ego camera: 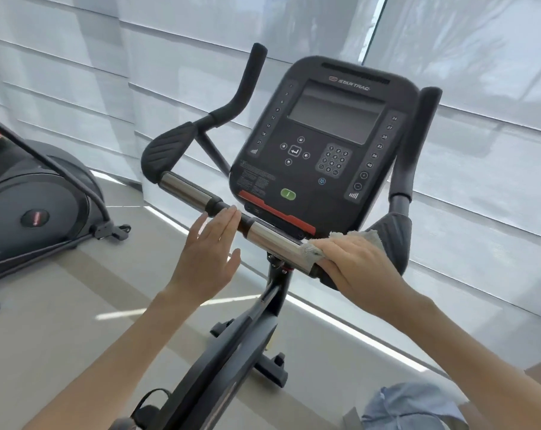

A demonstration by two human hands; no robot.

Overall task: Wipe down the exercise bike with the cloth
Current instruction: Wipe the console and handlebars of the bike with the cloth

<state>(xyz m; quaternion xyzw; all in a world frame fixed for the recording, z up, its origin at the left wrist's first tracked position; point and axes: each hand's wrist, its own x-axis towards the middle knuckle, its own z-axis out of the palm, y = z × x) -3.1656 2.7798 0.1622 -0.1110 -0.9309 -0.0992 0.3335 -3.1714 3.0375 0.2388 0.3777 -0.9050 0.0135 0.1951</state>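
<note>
A black exercise bike (250,339) stands before me, its console (321,144) facing up at centre. A handlebar (272,238) with chrome sensor sections runs below the console from left to right. My right hand (360,266) presses a pale grey cloth (349,235) over the right end of that handlebar, fingers curled round cloth and bar. My left hand (211,256) is flat with straight fingers, its fingertips at the dark middle part of the handlebar, holding nothing.
Another grey exercise machine (42,206) stands at the left on the pale floor. White window blinds (480,169) fill the background close behind the bike. A light blue fabric (414,408) lies at the lower right.
</note>
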